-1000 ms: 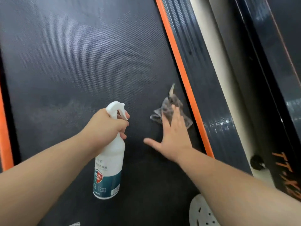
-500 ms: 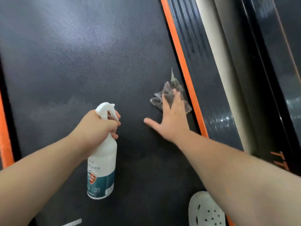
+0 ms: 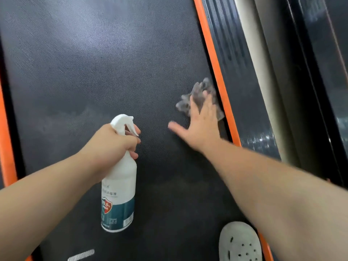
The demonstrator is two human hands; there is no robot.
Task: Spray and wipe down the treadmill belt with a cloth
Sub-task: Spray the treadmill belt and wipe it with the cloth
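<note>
The black textured treadmill belt fills most of the view. My left hand grips the neck and trigger of a white spray bottle with a teal label, held above the belt. My right hand lies flat with straight, spread fingers on a crumpled grey cloth, pressing it onto the belt close to the right orange edge strip. A faint damp smear shows on the belt to the left of the bottle.
A black ribbed side rail runs beside the orange strip, with a pale floor gap and another dark machine frame further right. A white perforated clog stands at the bottom right. An orange strip borders the belt's left edge.
My right hand has slid the cloth forward along the belt, closer to the right orange strip. My left hand with the bottle has kept its place over the belt.
</note>
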